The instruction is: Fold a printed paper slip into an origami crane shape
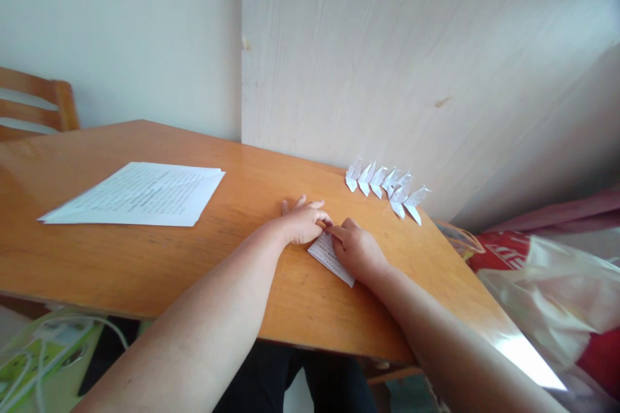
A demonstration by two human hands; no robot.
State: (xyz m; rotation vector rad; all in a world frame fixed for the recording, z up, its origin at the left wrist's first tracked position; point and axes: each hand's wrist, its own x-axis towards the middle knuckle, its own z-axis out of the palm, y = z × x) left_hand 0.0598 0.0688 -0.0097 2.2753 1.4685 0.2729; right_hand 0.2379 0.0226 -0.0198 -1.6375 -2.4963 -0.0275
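A small folded sheet of printed paper (331, 251) lies on the wooden table in front of me, shaped like a triangle. The thumb and index finger of my left hand (306, 222) close on its top corner, while the other fingers fan outward. My right hand (357, 250) covers the paper's right side, its index finger reaching the same corner and the other fingers curled. Part of the paper is hidden beneath the right hand. Beyond my hands, near the wall, several folded paper pieces (378, 181) with pointed, wing-like tips stand in a row.
A stack of printed sheets (140, 193) lies on the left of the table (232, 271). The pale wall (339, 64) borders the back edge. Plastic bags (542, 284) crowd the right side. A chair (62, 105) stands at far left, and white cables (39, 348) lie below the front edge.
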